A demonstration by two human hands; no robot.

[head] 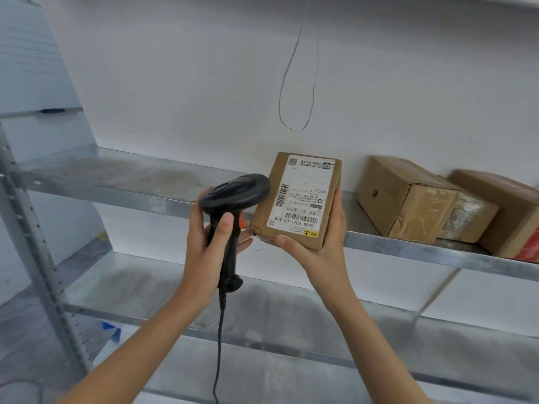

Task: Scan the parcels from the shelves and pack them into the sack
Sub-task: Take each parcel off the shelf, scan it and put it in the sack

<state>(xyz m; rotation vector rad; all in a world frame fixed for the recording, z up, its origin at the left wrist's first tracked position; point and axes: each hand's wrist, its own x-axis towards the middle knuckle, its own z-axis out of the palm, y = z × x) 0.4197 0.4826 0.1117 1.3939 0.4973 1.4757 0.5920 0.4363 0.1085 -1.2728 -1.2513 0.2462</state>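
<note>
A small brown cardboard parcel (300,199) with a white shipping label faces me, held up in front of the upper metal shelf (116,176). My right hand (318,246) grips it from below and from the right side. My left hand (207,237) grips the handle of a black barcode scanner (233,199), whose head points right and nearly touches the parcel's left edge. The scanner's cable (218,345) hangs straight down. No sack is in view.
Two more taped brown boxes, one (408,196) and another (507,211), lie on the upper shelf at the right. A lower metal shelf (262,310) runs below my arms. A shelf upright (32,240) stands at the left. A thin wire loop (297,83) hangs on the white wall.
</note>
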